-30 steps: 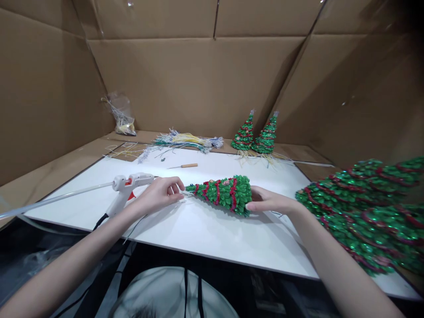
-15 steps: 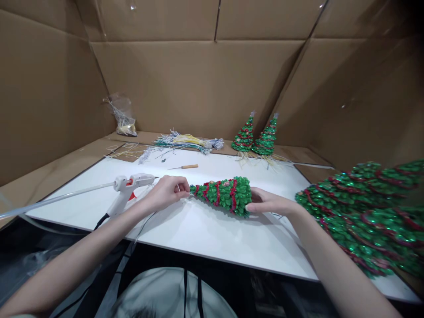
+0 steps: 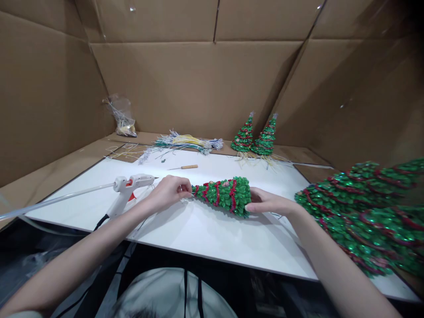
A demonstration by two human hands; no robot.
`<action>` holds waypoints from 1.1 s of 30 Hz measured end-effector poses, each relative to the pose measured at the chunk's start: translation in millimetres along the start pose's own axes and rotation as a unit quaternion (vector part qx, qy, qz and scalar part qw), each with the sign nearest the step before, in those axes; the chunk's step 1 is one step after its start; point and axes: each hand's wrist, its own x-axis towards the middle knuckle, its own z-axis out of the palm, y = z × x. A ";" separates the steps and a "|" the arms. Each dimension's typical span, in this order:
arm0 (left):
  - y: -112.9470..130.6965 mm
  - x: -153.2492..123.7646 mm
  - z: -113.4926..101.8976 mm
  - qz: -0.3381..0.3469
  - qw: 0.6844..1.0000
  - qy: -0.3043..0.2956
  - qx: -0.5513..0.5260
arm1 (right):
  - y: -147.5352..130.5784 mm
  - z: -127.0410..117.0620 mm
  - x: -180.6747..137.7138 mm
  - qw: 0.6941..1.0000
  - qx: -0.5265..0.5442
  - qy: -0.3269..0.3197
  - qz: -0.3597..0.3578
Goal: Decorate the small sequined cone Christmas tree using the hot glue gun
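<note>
A small green Christmas tree (image 3: 221, 194) with red garland lies on its side on the white board (image 3: 185, 234), its narrow top pointing left. My right hand (image 3: 266, 202) holds it by the wide base, thumb in front and fingers behind. At the top, my left hand (image 3: 174, 191) is closed in a pinch. Whatever sits between those fingertips is too small and covered to make out. A white glue gun (image 3: 127, 190) with a long clear glue stick in its back rests just left of my left hand.
Beyond my hands lies a wooden-handled awl (image 3: 189, 167). Bundled coloured wires (image 3: 188, 142) and two upright small trees (image 3: 243, 137) stand farther back. Larger decorated trees (image 3: 364, 216) crowd the right side. A clear plastic bag (image 3: 123, 117) leans at the back left. Cardboard walls (image 3: 159, 79) enclose the table.
My left fingers have shifted slightly right, closer over the treetop. The tree and my right hand have stayed almost where they were.
</note>
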 end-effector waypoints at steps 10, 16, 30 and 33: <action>0.3 -11.8 -6.3 -0.036 0.999 -0.019 -0.035 | -0.8 -0.6 0.4 1.000 -0.002 -0.004 -0.005; -5.2 -22.1 -14.2 -0.054 0.998 -0.037 -0.015 | 0.5 -0.9 0.4 1.000 0.007 -0.007 -0.004; 1.0 -3.3 -9.2 -0.011 0.999 -0.016 0.035 | 3.8 -1.9 0.8 1.000 0.016 -0.018 -0.009; 3.0 -0.1 -7.1 0.001 0.999 -0.015 0.046 | 2.3 -1.5 1.2 1.000 0.009 -0.015 -0.006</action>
